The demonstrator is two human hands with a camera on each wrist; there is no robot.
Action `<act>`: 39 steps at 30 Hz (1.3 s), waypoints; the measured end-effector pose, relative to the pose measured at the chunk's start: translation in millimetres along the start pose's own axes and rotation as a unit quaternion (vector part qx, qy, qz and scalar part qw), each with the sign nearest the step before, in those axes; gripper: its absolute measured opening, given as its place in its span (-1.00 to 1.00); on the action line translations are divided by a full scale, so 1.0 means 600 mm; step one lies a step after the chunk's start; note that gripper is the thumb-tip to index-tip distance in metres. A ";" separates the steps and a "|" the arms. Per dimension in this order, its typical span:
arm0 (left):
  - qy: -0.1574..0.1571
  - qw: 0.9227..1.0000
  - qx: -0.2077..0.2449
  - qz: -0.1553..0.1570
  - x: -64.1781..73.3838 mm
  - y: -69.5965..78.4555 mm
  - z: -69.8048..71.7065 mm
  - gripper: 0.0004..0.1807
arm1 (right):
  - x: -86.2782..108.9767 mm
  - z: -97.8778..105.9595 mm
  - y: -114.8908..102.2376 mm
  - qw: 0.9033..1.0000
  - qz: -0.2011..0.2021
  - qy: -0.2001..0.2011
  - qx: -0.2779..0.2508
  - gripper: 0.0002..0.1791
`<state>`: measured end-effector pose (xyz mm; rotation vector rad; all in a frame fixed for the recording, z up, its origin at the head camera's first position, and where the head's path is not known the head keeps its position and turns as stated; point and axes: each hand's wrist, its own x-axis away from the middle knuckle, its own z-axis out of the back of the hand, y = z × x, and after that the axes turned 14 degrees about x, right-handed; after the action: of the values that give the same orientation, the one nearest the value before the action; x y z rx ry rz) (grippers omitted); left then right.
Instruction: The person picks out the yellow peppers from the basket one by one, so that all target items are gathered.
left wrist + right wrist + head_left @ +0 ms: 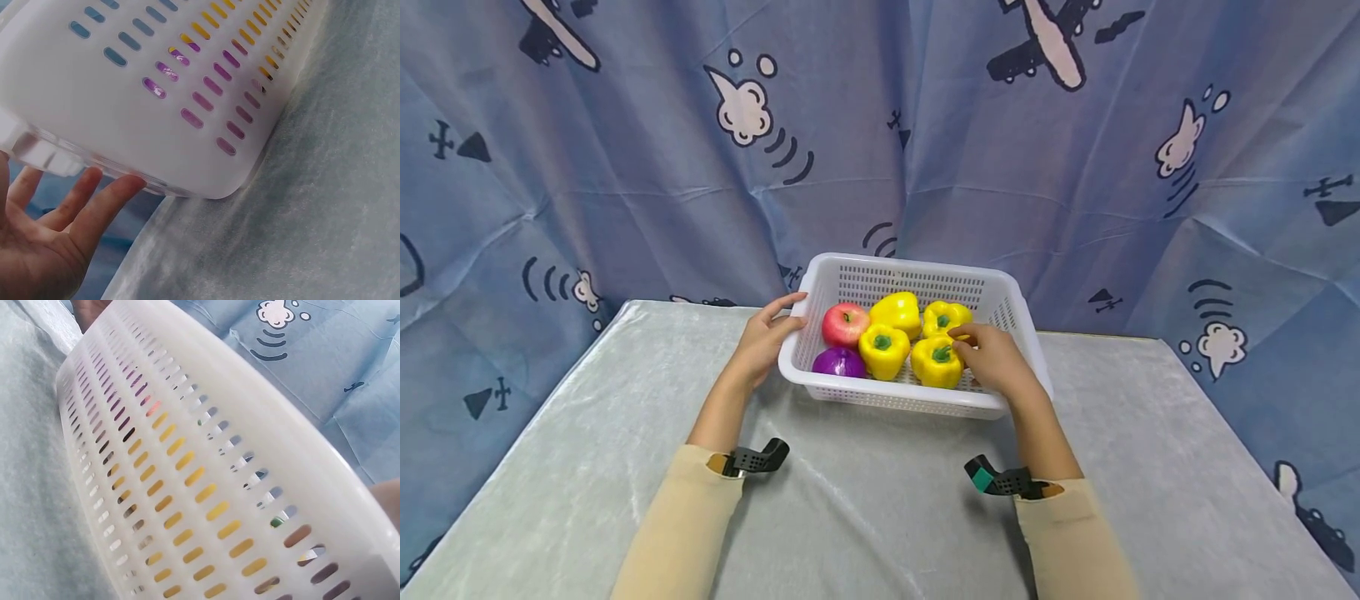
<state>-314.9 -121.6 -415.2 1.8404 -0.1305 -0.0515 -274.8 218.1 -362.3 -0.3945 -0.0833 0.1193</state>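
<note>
A white plastic basket [910, 398] with slotted walls holds several yellow bell peppers, a red apple [844, 323] and a shiny purple round item [839, 362], perhaps an onion. At the basket's left end, my left hand [763, 340] holds the rim; the left wrist view shows its fingertips against the rim. My right hand [994, 358] reaches over the right side, with thumb and fingers at the front right yellow bell pepper [936, 367], near its green stem. Some right fingers are hidden behind the hand. The other yellow bell peppers [883, 352] lie behind and left of it.
The basket sits near the back edge of a table with a pale grey cover [865, 508]. Behind it hangs a blue curtain [850, 167] with printed planes and clouds. Black wrist mounts [760, 457] stick out from both sleeves.
</note>
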 end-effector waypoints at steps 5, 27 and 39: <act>-0.006 1.000 0.005 -0.001 -0.001 0.000 0.000 -0.40 | -0.002 -0.001 -0.001 0.999 -0.001 0.034 0.016 -0.56; -0.006 1.000 0.009 0.010 0.003 0.002 -0.002 -0.39 | -0.001 -0.010 -0.010 0.996 0.065 0.009 0.062 -0.18; -0.006 1.000 0.014 0.008 0.003 0.002 -0.002 -0.39 | -0.003 -0.007 -0.013 0.998 0.029 0.006 0.059 -0.26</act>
<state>-313.1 -121.2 -413.6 1.8675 -0.1549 -0.0507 -275.4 209.1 -363.2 -0.2806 -0.0538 0.1775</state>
